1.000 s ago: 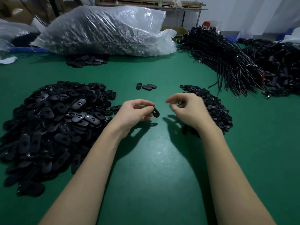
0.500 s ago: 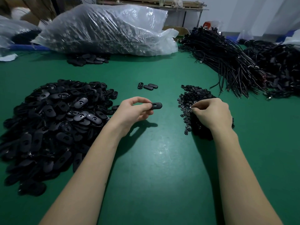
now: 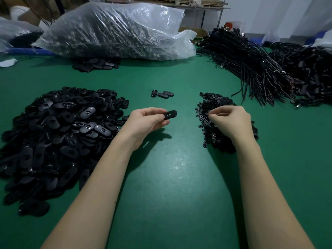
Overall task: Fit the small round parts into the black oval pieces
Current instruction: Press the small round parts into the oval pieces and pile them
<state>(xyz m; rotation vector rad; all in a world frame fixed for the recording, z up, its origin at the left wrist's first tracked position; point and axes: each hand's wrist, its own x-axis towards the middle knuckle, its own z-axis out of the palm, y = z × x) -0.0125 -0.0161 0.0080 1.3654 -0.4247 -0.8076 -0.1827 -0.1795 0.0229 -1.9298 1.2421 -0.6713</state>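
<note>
Holding one flat black oval plastic piece (image 3: 170,114) out by its end, left hand (image 3: 145,121) presents its slot clear of the green counter (image 3: 179,177); right hand (image 3: 230,123) has fingertips pinched over the heap of small round black parts (image 3: 213,103) beneath it, probably selecting one; a held part can't be made out.

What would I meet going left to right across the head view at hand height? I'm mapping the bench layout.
Pile of black oval pieces → left hand → held oval piece → heap of small round parts → right hand → bundled black cables.

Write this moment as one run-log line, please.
left hand: holds oval piece | right hand: picking at round parts pile | part fitted: not yet
</note>
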